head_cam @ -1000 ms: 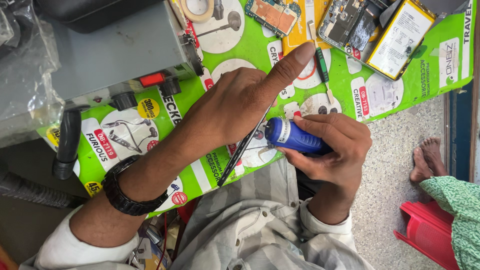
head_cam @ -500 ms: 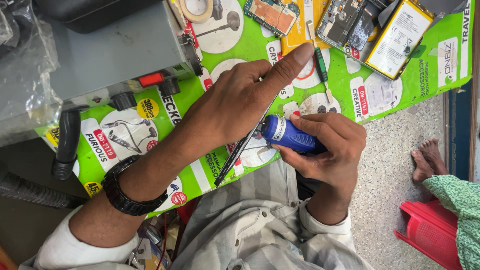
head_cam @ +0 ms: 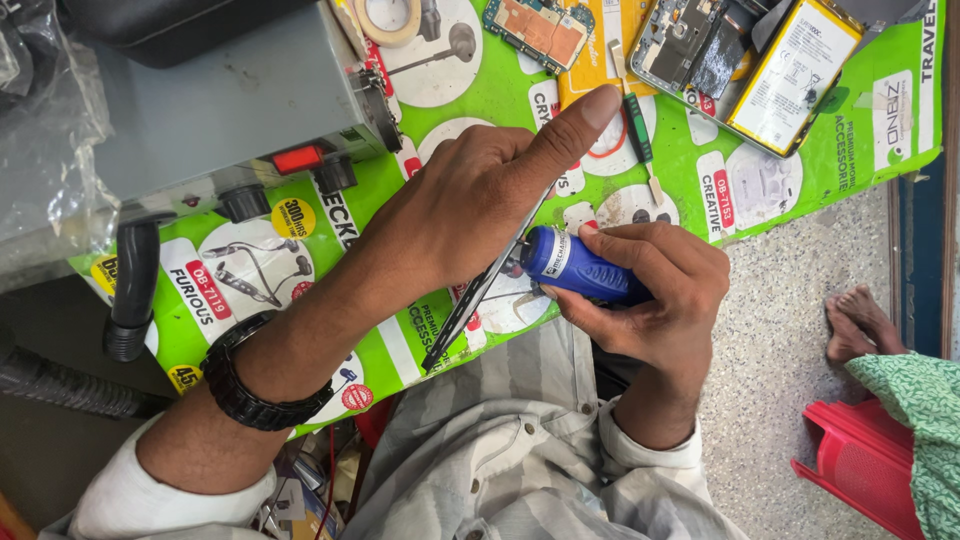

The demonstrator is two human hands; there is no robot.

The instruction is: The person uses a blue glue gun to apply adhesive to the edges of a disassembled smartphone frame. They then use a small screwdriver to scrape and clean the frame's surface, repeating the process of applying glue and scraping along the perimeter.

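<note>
Working from the single head view, the job looks well into its disassembly stage, as far as I can judge: a green circuit board (head_cam: 543,28), an opened phone chassis (head_cam: 690,45) and a yellow-labelled battery (head_cam: 793,72) already lie apart on the far side of the tabletop (head_cam: 800,170), which is covered by a green printed sheet. What seems left is the piece now in hand, a thin flat panel (head_cam: 470,305) seen edge-on and tilted, its lower end reaching toward the near edge of the tabletop above the person's lap.

The left hand (head_cam: 470,205) comes in from the lower left, a black wristwatch (head_cam: 245,385) on its wrist. Its grip is closed around the upper part of the panel, the fingers curled and hidden behind it, while the index finger stretches straight out toward a small green-handled tool (head_cam: 638,135) that lies on the sheet, its tip just beside the handle. Whether the panel is a screen or a back cover cannot be told from this angle.

The right hand (head_cam: 655,300) is wrapped shut on a blue-handled screwdriver (head_cam: 580,268), thumb and fingers pressed around the barrel. The driver lies nearly level, its tip set against the face of the panel just under the left hand's knuckles; the tip itself is too small to show whether it sits in a screw.

Left of the hands stands a grey box-shaped machine (head_cam: 200,110) with a red switch and black knobs. A roll of tape (head_cam: 388,15) rests at the top edge. Another person's bare feet (head_cam: 865,315) and a red plastic stool (head_cam: 865,470) show on the floor to the right.
</note>
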